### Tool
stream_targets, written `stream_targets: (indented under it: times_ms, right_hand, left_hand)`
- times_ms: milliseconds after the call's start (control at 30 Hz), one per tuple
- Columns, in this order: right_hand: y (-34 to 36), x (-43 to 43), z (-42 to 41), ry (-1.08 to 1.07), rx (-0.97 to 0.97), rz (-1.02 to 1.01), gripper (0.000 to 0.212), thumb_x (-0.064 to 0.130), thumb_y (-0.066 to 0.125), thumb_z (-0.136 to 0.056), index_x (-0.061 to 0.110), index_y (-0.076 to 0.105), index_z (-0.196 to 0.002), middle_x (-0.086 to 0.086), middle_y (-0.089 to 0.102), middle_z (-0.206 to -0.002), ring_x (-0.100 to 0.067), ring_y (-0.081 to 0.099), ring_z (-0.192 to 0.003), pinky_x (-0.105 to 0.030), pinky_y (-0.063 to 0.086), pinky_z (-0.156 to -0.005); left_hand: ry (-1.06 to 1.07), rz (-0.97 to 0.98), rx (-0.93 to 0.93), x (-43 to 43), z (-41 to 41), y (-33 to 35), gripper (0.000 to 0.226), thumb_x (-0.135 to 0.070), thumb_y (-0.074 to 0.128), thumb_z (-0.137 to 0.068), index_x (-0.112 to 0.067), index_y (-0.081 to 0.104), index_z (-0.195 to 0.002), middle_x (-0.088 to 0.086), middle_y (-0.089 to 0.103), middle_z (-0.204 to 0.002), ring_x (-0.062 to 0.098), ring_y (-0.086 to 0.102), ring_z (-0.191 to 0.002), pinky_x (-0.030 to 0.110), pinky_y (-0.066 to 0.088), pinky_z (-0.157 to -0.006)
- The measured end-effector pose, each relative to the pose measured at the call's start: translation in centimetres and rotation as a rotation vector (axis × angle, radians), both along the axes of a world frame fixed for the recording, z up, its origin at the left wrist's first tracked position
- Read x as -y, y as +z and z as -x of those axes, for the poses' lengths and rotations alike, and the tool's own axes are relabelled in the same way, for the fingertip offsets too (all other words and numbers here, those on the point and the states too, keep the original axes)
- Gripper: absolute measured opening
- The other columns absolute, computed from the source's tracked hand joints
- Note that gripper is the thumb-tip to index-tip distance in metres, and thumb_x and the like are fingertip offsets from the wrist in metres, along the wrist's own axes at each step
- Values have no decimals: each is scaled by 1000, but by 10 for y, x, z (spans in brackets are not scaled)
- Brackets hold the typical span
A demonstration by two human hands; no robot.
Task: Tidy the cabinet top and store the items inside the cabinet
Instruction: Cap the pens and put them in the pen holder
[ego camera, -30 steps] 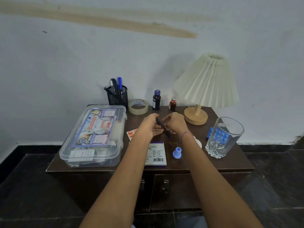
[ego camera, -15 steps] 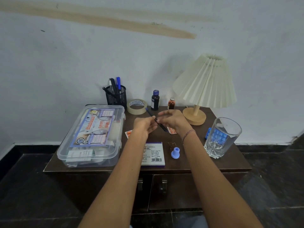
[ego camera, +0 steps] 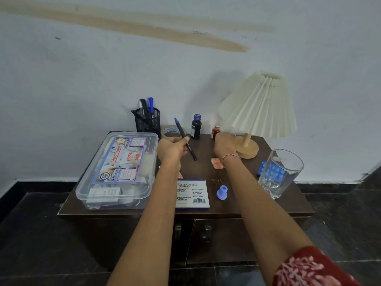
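Crowded cabinet top point(ego camera: 201, 169) against a white wall. Pinched the pen point(ego camera: 184, 135) mid-barrel in the left hand point(ego camera: 172, 148), blue end raised toward the pen holder point(ego camera: 148, 121). Hovered the right hand point(ego camera: 223, 142) beside the small brown bottle point(ego camera: 215, 130); grip there impossible to tell. Risked toppling it or the dark bottle point(ego camera: 196, 126): scant room rearward, more at centre.

Home room: bedside cabinet point(ego camera: 144, 211), pleated lamp point(ego camera: 257, 106), medicine bottles point(ego camera: 196, 127), painted wall point(ego camera: 82, 69).

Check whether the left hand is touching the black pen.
Touching: the head view shows the left hand, its fingers pinching the pen near its middle.
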State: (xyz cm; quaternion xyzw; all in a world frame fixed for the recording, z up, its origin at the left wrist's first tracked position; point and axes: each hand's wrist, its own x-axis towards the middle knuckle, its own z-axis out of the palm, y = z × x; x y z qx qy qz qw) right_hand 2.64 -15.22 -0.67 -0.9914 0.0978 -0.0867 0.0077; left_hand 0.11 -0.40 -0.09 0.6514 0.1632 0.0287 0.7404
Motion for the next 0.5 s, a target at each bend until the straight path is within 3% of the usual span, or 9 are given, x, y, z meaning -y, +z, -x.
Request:
stream_targets:
  times_ms: [200, 367, 500]
  right_hand:
    - [-8, -1, -16, -24, -21, -1, 28, -2, 50, -91, 2, 57, -119, -17, 60, -121, -30, 57, -113, -34, 47, -91]
    - [-10, -4, -15, -86, 21, -42, 29, -6, 49, -90, 2, 57, -117, -18, 60, -120, -31, 59, -112, -35, 50, -85]
    - [-2, -12, -12, -64, 48, -183, 27, 8, 59, -90, 5, 56, -117, -14, 62, -119, -29, 61, -109, -34, 50, -81]
  left_hand:
    - [-29, -37, 18, -5, -3, 1, 23, -15, 74, -80, -2, 69, -99, 4, 67, -77, 8, 62, -60, 13, 53, -50]
    - [-42, -60, 18, -10, -4, 1, 21, -13, 73, -81, -2, 68, -99, 5, 67, -79, 9, 64, -63, 17, 54, -55]
    - [-53, -82, 39, -10, -3, 3, 17, -13, 74, -80, -4, 69, -94, 1, 66, -73, 8, 63, -60, 13, 53, -49]
